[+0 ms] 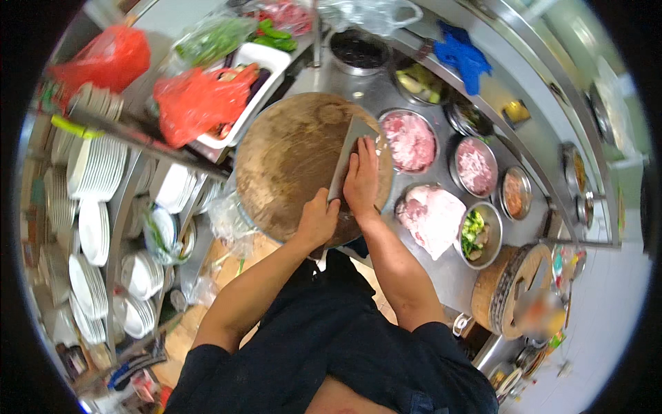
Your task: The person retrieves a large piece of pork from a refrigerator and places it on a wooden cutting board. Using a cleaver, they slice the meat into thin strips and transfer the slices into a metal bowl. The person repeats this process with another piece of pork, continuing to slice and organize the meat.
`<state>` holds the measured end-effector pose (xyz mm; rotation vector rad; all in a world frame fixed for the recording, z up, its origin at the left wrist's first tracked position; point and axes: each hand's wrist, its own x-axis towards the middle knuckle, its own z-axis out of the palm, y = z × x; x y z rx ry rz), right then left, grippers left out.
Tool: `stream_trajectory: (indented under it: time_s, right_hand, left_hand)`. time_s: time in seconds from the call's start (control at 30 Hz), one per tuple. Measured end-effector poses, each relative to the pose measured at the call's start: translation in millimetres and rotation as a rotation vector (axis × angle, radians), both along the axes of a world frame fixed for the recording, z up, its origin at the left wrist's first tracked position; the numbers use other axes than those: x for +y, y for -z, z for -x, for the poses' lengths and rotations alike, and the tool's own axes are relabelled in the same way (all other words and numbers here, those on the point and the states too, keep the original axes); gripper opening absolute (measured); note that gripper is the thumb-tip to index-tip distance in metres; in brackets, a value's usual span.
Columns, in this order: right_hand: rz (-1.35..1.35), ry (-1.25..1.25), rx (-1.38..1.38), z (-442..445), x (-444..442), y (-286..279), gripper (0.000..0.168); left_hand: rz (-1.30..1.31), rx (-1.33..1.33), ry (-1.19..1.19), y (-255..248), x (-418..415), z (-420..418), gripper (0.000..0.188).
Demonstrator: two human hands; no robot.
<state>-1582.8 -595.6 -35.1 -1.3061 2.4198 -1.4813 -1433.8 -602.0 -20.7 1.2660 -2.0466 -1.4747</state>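
Observation:
A wide round wooden chopping block [279,171] stands before me, its top stained dark and scored. My left hand [318,220] grips a cleaver [347,150] at its near end, and the handle is mostly hidden by the fingers. The broad metal blade points away from me over the right half of the block. My right hand [362,173] lies stretched along the right side of the blade, fingers extended and touching it. Small pale bits show by its fingertips at the block's right edge.
To the right are bowls of raw meat [409,141], a large meat piece [430,217] and a bowl of chopped greens [478,233]. Beyond them stands a thick second block [517,290] with a knife. At left are a white tray [274,54], red bags [201,103] and stacked plates [97,168].

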Motion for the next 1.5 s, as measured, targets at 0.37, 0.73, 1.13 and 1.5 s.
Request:
stream_trajectory:
  time_s: [0.37,0.73,1.13,1.5]
  right_hand:
    - [-0.03,0.173,-0.048,197,-2,7,0.034]
    - [-0.043,0.622,-0.423,164,296,71,0.024]
    - [0.138,0.791,-1.323,120,334,119,0.073]
    - [0.474,0.781,-1.58,107,310,128,0.047]
  left_hand:
    - [-0.183,0.05,0.057,-84,-29,22,0.018]
    - [0.443,-0.294,0.0,-49,-30,-96,0.014]
    - [0.357,-0.322,-0.006,-37,-47,-108,0.017]
    - [0.391,-0.402,0.012,-56,-41,-94,0.019]
